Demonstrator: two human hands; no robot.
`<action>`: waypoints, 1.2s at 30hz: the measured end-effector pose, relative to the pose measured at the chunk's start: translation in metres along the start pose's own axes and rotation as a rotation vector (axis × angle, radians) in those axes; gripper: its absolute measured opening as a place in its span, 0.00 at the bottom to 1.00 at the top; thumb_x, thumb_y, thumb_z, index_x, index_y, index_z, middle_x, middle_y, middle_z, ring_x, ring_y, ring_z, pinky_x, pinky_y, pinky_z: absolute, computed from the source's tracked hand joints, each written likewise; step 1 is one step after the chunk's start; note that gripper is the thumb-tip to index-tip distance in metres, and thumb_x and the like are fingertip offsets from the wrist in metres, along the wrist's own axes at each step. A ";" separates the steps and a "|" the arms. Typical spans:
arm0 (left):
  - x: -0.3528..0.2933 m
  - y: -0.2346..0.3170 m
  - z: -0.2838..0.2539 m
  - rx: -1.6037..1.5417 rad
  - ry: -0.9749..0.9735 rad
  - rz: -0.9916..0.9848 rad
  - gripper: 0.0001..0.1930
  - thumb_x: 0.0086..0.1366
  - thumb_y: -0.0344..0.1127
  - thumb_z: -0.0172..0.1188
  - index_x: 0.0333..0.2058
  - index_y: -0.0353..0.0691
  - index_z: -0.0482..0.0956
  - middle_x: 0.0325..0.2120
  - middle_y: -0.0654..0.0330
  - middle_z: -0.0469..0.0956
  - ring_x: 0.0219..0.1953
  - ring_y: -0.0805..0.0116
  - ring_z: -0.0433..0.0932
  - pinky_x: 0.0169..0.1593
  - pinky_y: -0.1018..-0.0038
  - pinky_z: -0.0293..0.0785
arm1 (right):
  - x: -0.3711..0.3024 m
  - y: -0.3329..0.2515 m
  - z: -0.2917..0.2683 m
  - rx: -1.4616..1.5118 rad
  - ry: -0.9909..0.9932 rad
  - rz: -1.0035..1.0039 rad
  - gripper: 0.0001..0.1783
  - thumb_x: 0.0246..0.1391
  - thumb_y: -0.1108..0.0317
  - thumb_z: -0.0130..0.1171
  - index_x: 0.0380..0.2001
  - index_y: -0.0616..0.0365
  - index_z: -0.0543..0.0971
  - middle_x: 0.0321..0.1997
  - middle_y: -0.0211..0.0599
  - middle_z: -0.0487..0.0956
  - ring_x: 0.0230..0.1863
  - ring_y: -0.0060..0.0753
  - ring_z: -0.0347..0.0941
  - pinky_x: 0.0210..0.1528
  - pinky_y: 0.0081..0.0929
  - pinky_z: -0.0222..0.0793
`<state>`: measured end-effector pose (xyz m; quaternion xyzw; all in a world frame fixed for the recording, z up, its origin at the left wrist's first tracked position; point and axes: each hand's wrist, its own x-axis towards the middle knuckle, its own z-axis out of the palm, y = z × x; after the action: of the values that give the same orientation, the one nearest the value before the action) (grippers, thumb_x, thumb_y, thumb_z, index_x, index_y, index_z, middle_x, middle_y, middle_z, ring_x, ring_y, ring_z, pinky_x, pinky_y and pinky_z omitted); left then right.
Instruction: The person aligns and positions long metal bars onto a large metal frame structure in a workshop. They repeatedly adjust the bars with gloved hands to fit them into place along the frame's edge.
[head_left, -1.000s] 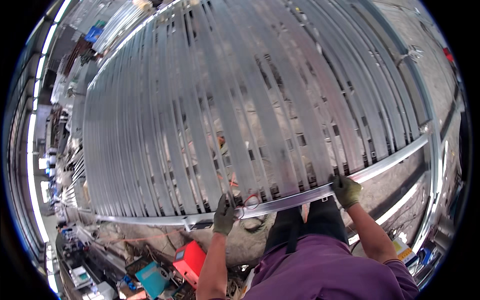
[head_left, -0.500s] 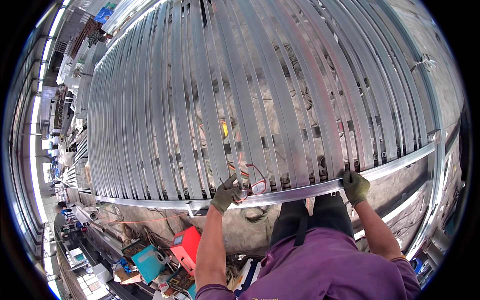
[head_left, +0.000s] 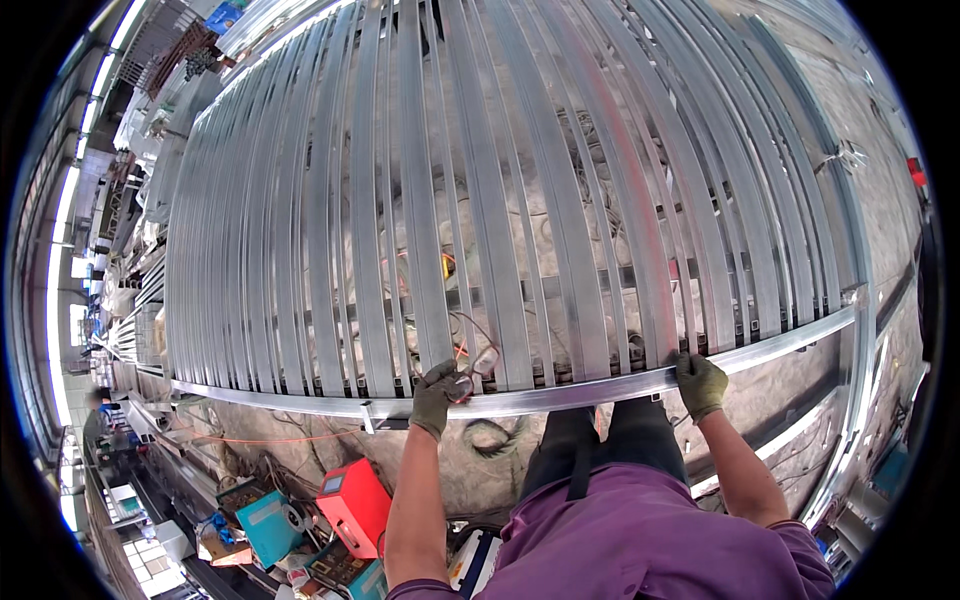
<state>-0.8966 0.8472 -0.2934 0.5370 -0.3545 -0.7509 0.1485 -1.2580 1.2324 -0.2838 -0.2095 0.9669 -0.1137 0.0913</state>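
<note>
Low in the frame, the left hand (head_left: 437, 397) and right hand (head_left: 699, 382), both gloved, are curled around a long metal bar (head_left: 560, 397). It runs left to right. Above it, many slats (head_left: 480, 200) point up the frame.

Both gloved hands on a long metal rail (head_left: 560, 398) along the near edge of a big frame of metal slats (head_left: 480, 200): left hand (head_left: 438, 397) gripping it beside a pair of glasses (head_left: 474, 362), right hand (head_left: 699, 383) clasping it further along. Below, a red box (head_left: 354, 503), a teal box (head_left: 268, 525), a cable coil (head_left: 487, 437) on the floor.
</note>
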 end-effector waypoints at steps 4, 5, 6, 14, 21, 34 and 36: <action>-0.006 0.014 0.000 -0.096 -0.008 0.065 0.16 0.70 0.23 0.50 0.55 0.27 0.74 0.41 0.50 0.84 0.39 0.57 0.86 0.41 0.67 0.86 | 0.001 -0.003 -0.004 0.011 -0.022 0.004 0.25 0.66 0.46 0.54 0.21 0.50 0.79 0.20 0.47 0.79 0.25 0.58 0.78 0.29 0.52 0.71; -0.006 0.020 0.004 -0.111 -0.019 0.091 0.16 0.70 0.24 0.49 0.54 0.27 0.75 0.42 0.49 0.84 0.40 0.56 0.86 0.42 0.66 0.86 | 0.001 -0.003 -0.004 0.009 -0.022 0.004 0.25 0.66 0.46 0.54 0.21 0.50 0.79 0.20 0.47 0.79 0.25 0.59 0.78 0.29 0.52 0.71; -0.015 0.041 0.032 -0.055 -0.026 0.061 0.14 0.72 0.26 0.48 0.52 0.29 0.75 0.41 0.49 0.84 0.41 0.56 0.86 0.45 0.63 0.85 | -0.001 0.003 -0.002 -0.015 -0.008 0.003 0.25 0.66 0.46 0.55 0.21 0.50 0.79 0.20 0.47 0.79 0.25 0.58 0.78 0.29 0.52 0.71; 0.043 0.040 0.078 -0.086 -0.084 0.162 0.11 0.75 0.33 0.53 0.50 0.37 0.80 0.38 0.56 0.86 0.40 0.58 0.87 0.41 0.66 0.86 | 0.001 0.002 0.001 -0.011 0.006 -0.044 0.24 0.66 0.47 0.54 0.20 0.50 0.78 0.20 0.46 0.80 0.24 0.57 0.78 0.28 0.51 0.70; 0.052 0.039 0.090 -0.009 0.072 0.141 0.07 0.71 0.30 0.58 0.44 0.39 0.82 0.34 0.56 0.86 0.31 0.59 0.89 0.24 0.70 0.84 | -0.001 -0.003 -0.006 -0.011 -0.029 0.004 0.22 0.67 0.48 0.54 0.22 0.48 0.80 0.20 0.44 0.80 0.24 0.54 0.79 0.27 0.49 0.71; -0.019 0.036 0.062 -0.179 0.149 0.227 0.15 0.74 0.36 0.51 0.50 0.33 0.78 0.36 0.49 0.85 0.32 0.56 0.86 0.36 0.63 0.84 | -0.003 -0.003 -0.002 0.048 0.035 0.008 0.24 0.65 0.48 0.58 0.19 0.52 0.77 0.19 0.44 0.78 0.24 0.54 0.77 0.27 0.48 0.68; -0.039 0.022 0.043 -0.214 0.172 0.207 0.16 0.73 0.39 0.52 0.50 0.35 0.79 0.36 0.50 0.86 0.32 0.56 0.86 0.37 0.62 0.84 | -0.002 -0.003 -0.003 0.064 0.040 0.003 0.25 0.65 0.48 0.59 0.19 0.52 0.78 0.19 0.45 0.78 0.24 0.54 0.77 0.27 0.48 0.69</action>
<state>-0.9244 0.8716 -0.2435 0.5409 -0.3121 -0.7163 0.3113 -1.2558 1.2310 -0.2799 -0.2027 0.9647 -0.1488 0.0789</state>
